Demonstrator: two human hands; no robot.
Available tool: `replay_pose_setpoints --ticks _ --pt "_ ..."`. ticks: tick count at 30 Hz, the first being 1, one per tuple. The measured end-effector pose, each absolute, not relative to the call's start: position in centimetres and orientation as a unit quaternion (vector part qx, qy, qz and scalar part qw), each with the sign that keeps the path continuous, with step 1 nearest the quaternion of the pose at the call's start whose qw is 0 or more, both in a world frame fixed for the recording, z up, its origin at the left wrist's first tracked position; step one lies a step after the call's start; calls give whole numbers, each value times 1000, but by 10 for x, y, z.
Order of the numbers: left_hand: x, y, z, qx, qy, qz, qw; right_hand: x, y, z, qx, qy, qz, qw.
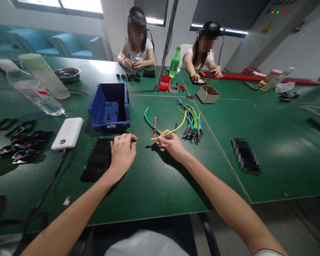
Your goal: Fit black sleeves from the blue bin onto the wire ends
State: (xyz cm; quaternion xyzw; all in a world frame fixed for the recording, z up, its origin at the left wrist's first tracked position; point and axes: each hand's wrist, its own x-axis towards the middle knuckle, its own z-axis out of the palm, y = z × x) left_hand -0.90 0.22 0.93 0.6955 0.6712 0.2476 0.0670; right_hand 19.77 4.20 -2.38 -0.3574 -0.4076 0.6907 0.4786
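Pinching a yellow-green wire (180,125), my right hand (171,143) is nearer; the wire arcs crosswise, right of my left hand (122,153), which curls at a black slab (100,158), its grip hidden.

Room was moderately dim, upper-left window (81,5) was blown out, glare paled the far-left green tabletop (96,65), shadow fell below the right hand (170,144), outer edges were stretched and blurred
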Motion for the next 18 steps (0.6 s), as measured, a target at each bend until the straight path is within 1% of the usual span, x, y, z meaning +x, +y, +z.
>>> replay_pose_setpoints --ticks 7,18 --pt "-17 0 6 694 677 230 86 198 42 -25 -365 -413 686 475" --pt "-17 3 3 699 674 224 88 199 44 -26 -356 -409 693 475"
